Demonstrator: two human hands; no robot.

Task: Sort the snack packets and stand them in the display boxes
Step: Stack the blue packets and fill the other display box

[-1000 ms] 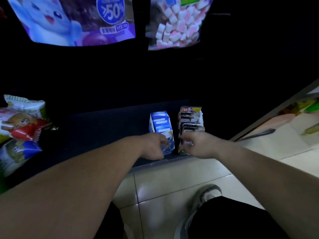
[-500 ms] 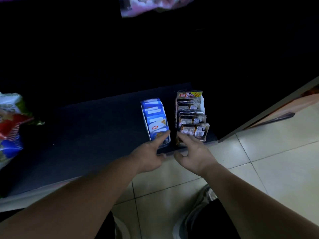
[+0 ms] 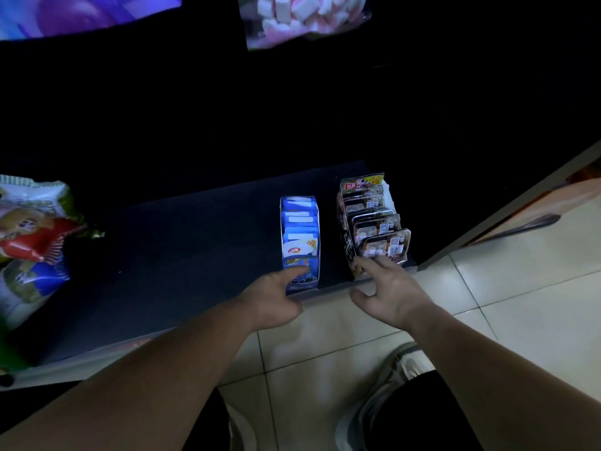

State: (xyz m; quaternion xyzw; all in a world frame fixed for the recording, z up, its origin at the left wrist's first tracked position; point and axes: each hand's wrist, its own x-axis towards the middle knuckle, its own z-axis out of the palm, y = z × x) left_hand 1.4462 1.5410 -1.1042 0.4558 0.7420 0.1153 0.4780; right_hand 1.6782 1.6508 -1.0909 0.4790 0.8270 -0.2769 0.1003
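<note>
Head view, looking down at a dark shelf [image 3: 195,255] just above a pale tiled floor [image 3: 520,304]. Two narrow display boxes stand side by side at its front edge, a gap between them. The blue box [image 3: 300,281] holds blue and white packets [image 3: 299,236] standing upright; the dark box [image 3: 346,245] holds brown packets [image 3: 385,245] in a stepped row. The left hand [image 3: 276,297], forefinger out, touches the blue box's front. The right hand [image 3: 387,288], fingers spread, holding nothing, touches the dark box's front. Loose snack bags [image 3: 29,236] lie far left, bare shelf between.

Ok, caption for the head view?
Both hands, left hand and right hand, reach for blue display box and dark display box on shelf.
</note>
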